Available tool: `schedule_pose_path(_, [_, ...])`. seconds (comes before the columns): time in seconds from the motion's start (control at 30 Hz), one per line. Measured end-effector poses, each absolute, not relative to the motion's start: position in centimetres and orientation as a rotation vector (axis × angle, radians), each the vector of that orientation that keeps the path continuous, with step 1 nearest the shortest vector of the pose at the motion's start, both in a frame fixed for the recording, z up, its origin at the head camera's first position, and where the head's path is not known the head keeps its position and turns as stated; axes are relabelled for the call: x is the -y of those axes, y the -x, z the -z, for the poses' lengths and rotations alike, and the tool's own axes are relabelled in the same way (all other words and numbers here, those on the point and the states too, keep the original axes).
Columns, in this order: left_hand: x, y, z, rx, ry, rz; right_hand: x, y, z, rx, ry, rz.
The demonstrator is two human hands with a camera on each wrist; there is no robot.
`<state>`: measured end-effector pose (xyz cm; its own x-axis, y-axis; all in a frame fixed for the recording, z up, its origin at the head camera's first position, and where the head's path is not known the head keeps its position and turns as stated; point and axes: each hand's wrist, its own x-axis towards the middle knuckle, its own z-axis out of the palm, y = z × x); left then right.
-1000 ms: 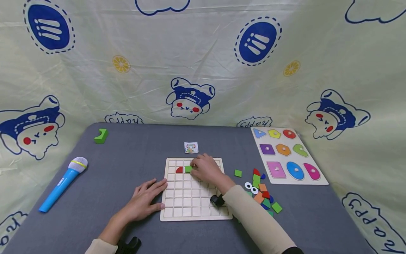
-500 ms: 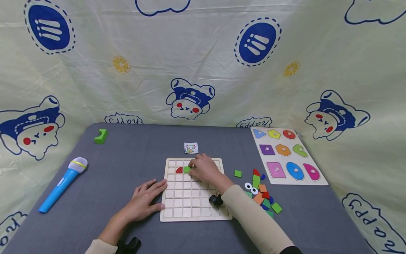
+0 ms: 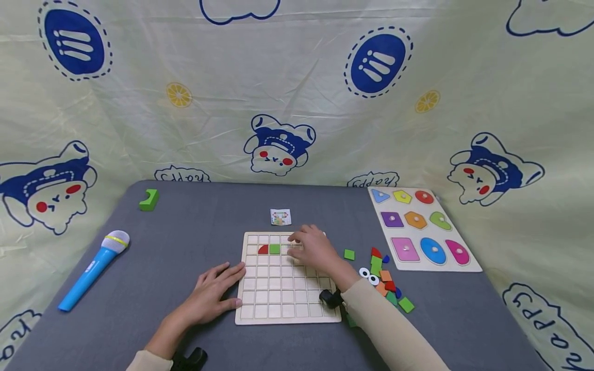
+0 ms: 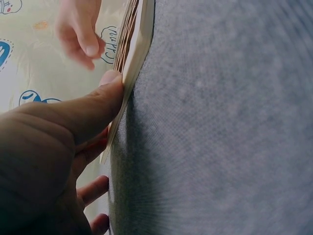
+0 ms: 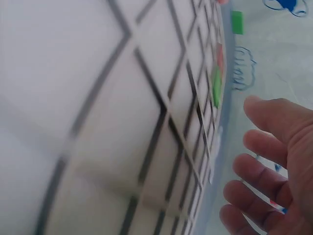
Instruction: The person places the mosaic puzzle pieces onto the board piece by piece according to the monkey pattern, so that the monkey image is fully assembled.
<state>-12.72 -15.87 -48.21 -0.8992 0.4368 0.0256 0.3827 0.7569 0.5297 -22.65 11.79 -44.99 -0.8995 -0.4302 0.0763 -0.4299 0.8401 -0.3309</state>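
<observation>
A pale wooden grid board (image 3: 267,297) lies on the grey table in the head view. Near its top left, a red quarter-round piece (image 3: 263,249) and a green square tile (image 3: 275,249) sit side by side in neighbouring cells. My left hand (image 3: 214,291) rests at the board's left edge, its thumb (image 4: 110,90) against the rim in the left wrist view. Over the upper right of the board is my right hand (image 3: 315,250); its fingers (image 5: 264,171) are bent loosely, with nothing between them.
Right of the board lie a loose green tile (image 3: 349,254) and a heap of coloured pieces (image 3: 376,265). A shape puzzle (image 3: 398,238) sits at the back right. A small picture card (image 3: 280,217), a toy microphone (image 3: 95,268) and a green block (image 3: 149,200) lie elsewhere.
My right hand has let go of the green tile, which now sits beside the red piece, and has moved off to the right. The left hand stays at the board's edge.
</observation>
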Motion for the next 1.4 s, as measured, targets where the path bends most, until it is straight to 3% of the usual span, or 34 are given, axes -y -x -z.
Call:
schedule_pose_path(0.67, [15.6, 12.7, 47.8, -2.832, -0.639, -0.822, -24.2, 21.1, 46.1, -3.131, 0.374, 0.554])
schedule_pose_path(1.4, [15.5, 12.9, 47.5, -2.849, -0.635, -0.778, -25.9, 21.3, 47.0, -3.081, 0.361, 0.452])
